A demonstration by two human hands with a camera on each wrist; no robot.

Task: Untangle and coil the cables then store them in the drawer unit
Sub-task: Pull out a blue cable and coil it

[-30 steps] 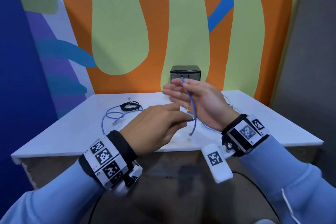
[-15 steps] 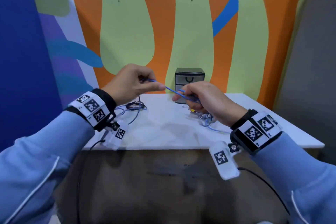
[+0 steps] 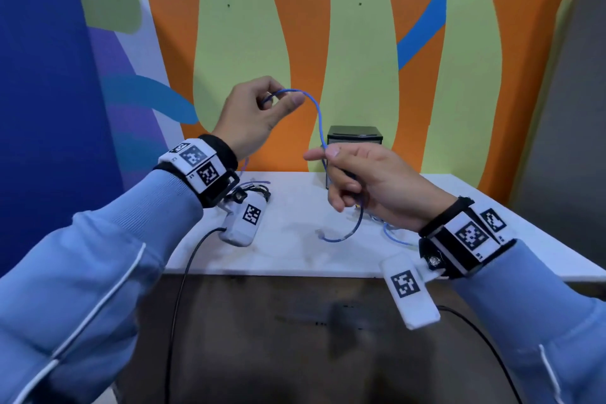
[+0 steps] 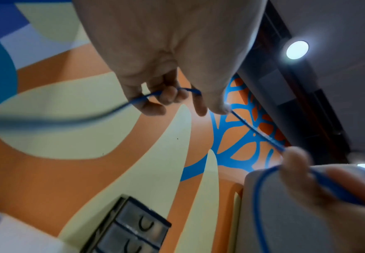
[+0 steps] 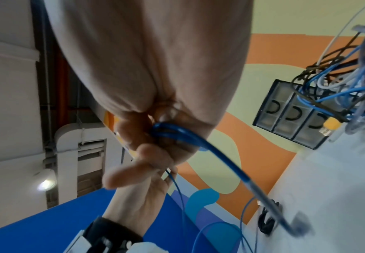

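A thin blue cable (image 3: 317,115) arcs between my two hands above the white table (image 3: 295,256). My left hand (image 3: 282,101) is raised at the upper left and pinches the cable between thumb and curled fingers (image 4: 166,96). Lower right, my right hand (image 3: 341,187) grips the same blue cable (image 5: 177,134) in its fist. The free end curls out below that fist, and its plug (image 3: 319,233) lies at the table. The small dark drawer unit (image 3: 354,137) stands at the wall behind my right hand, drawers closed (image 5: 292,123).
A tangle of blue, white and black cables (image 5: 350,82) lies on the table by the drawer unit. A black cable bundle (image 3: 260,191) sits at the back left, behind my left wrist. The painted wall closes off the table's far side.
My left hand has risen and drawn the blue cable up, so it now arcs instead of running straight between the hands. My right hand keeps its grip and sits a little lower.
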